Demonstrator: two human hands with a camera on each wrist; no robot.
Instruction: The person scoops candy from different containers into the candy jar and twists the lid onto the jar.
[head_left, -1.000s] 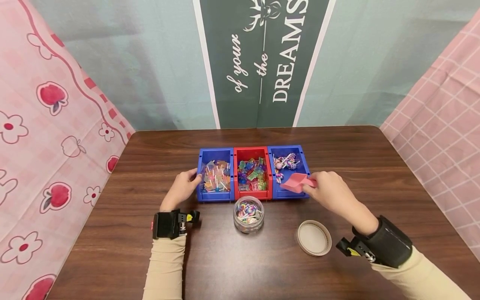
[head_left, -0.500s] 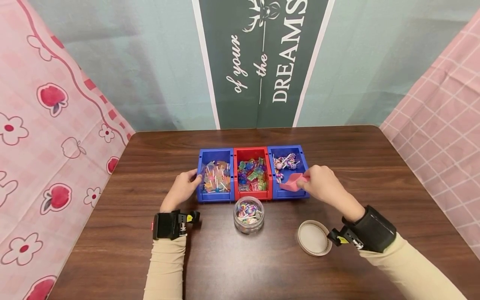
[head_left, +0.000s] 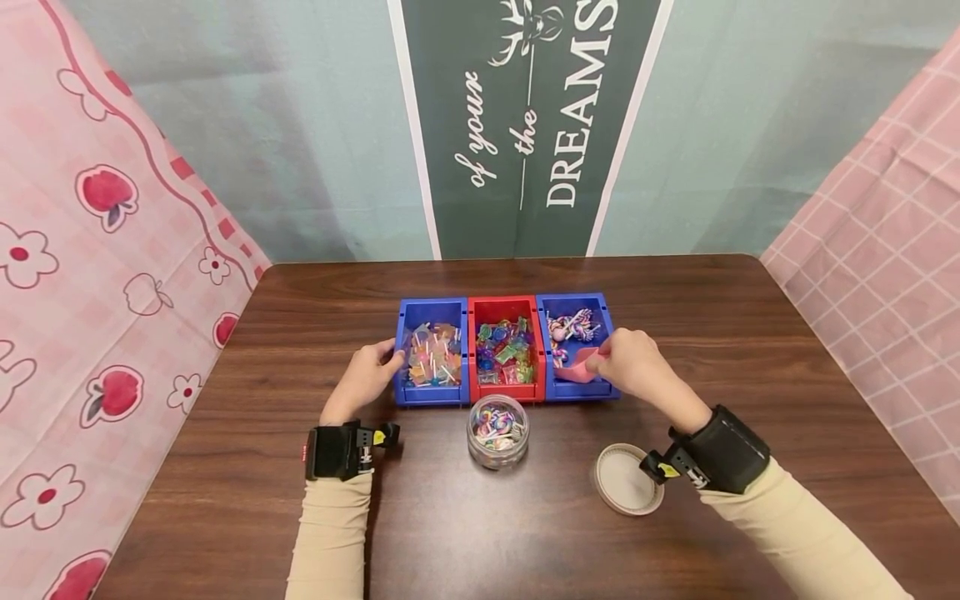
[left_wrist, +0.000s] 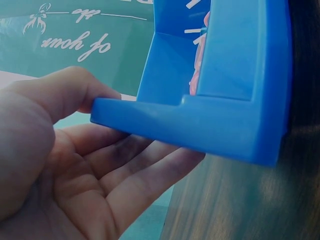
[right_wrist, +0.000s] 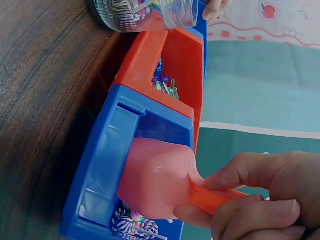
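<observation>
My right hand (head_left: pixel 637 367) grips the orange handle of a pink scoop (right_wrist: pixel 160 180). The scoop's head is down inside the right blue bin (right_wrist: pixel 95 170), beside several swirl-striped lollipops (head_left: pixel 576 323). At the other end of the row, my left hand (head_left: pixel 366 379) holds the outer side wall of the left blue bin (left_wrist: pixel 180 125), thumb at the rim and fingers against the outside. Pale lollipops (head_left: pixel 433 354) lie in that bin. Between the two stands a red bin (head_left: pixel 506 303) with colourful wrapped candies (head_left: pixel 506 350).
A clear jar (head_left: pixel 498 433) holding swirl lollipops stands just in front of the red bin. To its right a round lid (head_left: pixel 624 479) lies on the wooden table (head_left: pixel 495 542), partly under the right wrist camera. Patterned cloths hang behind and at both sides.
My right hand has moved left with the scoop, pushing it further into the right blue bin toward the lollipops. The left hand has stayed in place on its bin.
</observation>
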